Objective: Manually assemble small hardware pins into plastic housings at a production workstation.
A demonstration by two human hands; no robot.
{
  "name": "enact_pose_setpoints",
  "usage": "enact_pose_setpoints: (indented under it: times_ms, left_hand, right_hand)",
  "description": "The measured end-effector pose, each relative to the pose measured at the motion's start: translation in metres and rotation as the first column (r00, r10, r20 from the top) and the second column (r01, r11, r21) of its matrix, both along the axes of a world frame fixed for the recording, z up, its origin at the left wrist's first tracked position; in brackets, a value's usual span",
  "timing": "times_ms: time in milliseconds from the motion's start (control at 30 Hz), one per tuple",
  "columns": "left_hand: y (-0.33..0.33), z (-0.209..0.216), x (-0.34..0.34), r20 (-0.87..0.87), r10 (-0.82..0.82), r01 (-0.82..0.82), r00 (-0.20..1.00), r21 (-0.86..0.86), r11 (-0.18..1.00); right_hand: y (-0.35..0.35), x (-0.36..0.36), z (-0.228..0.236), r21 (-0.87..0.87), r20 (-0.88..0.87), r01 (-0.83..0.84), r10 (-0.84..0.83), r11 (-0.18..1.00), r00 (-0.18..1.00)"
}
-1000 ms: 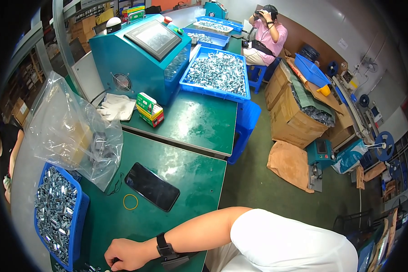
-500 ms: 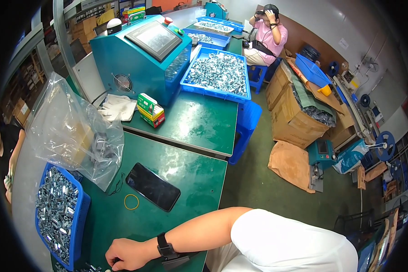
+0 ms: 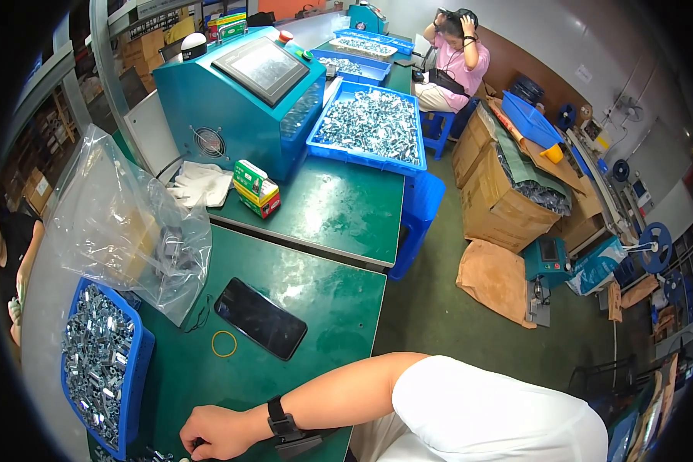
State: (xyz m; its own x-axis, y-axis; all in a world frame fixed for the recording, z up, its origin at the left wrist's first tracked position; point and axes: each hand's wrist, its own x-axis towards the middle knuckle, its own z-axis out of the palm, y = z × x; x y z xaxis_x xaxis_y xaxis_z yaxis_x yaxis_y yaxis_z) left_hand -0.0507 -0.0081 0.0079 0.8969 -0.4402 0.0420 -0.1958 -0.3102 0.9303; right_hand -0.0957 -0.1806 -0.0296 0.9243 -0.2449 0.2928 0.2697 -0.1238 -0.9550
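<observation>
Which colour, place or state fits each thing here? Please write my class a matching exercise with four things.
Things:
1. Phone
2. Left tray
3. Gloves
4. Right hand

Descriptions:
A. white, beside the teal machine
B. bare, with a black strap at its wrist
C. lying flat, its screen dark
D. blue, heaped with small metal parts

Pairs: 1-C, 2-D, 3-A, 4-B
</observation>
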Motion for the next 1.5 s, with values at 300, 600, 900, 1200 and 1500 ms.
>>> enact_pose_setpoints:
  times_ms: [300, 600, 900, 1200, 1500]
  left_hand:
    - [-0.004, 0.005, -0.004, 0.004, 0.014, -0.014, 1.0, 0.025, 1.0]
    - [0.002, 0.001, 0.001, 0.021, 0.005, -0.006, 1.0, 0.052, 0.999]
    - [0.006, -0.005, 0.004, 0.121, -0.055, 0.051, 0.991, 0.032, 0.998]
    - [0.003, -0.002, 0.003, 0.043, 0.013, -0.013, 0.999, 0.016, 1.0]
    - [0.001, 0.001, 0.0, 0.034, 0.031, -0.031, 0.999, 0.02, 0.999]
  right_hand:
    - [-0.001, 0.0, 0.0, -0.004, 0.024, -0.008, 0.008, 1.0, 1.0]
    - [-0.001, 0.001, 0.0, -0.006, 0.029, -0.008, 0.008, 1.0, 1.0]
    - [-0.005, 0.0, 0.003, -0.029, -0.015, -0.049, 0.048, 0.998, 0.999]
    - [-0.005, 0.0, 0.003, -0.033, -0.017, -0.057, 0.057, 0.998, 0.998]
    - [-0.005, 0.0, 0.003, -0.033, -0.026, -0.068, 0.067, 0.997, 0.997]
